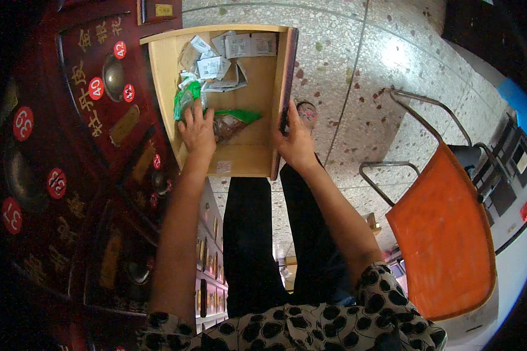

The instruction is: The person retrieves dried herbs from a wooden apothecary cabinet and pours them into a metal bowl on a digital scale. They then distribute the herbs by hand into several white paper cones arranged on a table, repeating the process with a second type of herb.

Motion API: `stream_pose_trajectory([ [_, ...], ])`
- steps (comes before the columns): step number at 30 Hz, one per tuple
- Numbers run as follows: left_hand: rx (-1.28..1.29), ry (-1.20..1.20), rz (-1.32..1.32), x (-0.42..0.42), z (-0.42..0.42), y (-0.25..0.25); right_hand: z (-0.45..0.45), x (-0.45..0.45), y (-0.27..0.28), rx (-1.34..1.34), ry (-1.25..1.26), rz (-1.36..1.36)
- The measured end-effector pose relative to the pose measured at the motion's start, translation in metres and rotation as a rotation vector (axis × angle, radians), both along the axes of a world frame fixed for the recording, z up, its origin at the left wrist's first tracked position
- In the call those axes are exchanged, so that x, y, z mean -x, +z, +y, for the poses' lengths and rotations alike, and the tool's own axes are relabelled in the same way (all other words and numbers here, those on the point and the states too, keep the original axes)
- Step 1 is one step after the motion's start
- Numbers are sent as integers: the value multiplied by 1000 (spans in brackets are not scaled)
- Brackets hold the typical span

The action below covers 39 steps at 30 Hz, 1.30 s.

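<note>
A pale wooden drawer (246, 160) with a dark front stands pulled out before me. My left hand (198, 134) is inside it, fingers spread over a clear plastic bag with green parts (187, 98). Beside those fingers lies another clear bag with a green edge (230, 125), holding dark brown contents. My right hand (297, 142) grips the dark drawer front (286, 87), thumb on the inner side and fingers outside. Several small white and brown paper packets (211, 68), some with printing, are heaped at the far end of the drawer.
A dark red wooden cabinet (101, 153) with metal pulls, red number stickers and gold writing fills the left. An orange chair (448, 237) with metal tube arms stands at the right. Speckled terrazzo floor (325, 52) lies beyond the drawer. My legs (248, 237) are directly below it.
</note>
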<state>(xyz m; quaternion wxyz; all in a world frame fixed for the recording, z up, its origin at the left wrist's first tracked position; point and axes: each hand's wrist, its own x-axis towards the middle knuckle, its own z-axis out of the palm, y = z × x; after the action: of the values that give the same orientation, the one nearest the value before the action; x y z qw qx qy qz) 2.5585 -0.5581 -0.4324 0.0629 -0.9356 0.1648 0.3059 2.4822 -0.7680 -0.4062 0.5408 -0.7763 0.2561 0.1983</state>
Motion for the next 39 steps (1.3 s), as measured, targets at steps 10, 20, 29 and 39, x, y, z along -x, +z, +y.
stream_pose_trajectory([
  [10,413,-172,-56,44,13,-3,-1,4,-2,0,21,30],
  [20,266,142,963,-23,-5,-26,1,8,-6,74,74,15],
  [29,86,-286,616,-6,-55,-52,2,7,-7,51,43,35],
  [39,341,207,126,61,-25,7,3,1,2,41,42,80],
])
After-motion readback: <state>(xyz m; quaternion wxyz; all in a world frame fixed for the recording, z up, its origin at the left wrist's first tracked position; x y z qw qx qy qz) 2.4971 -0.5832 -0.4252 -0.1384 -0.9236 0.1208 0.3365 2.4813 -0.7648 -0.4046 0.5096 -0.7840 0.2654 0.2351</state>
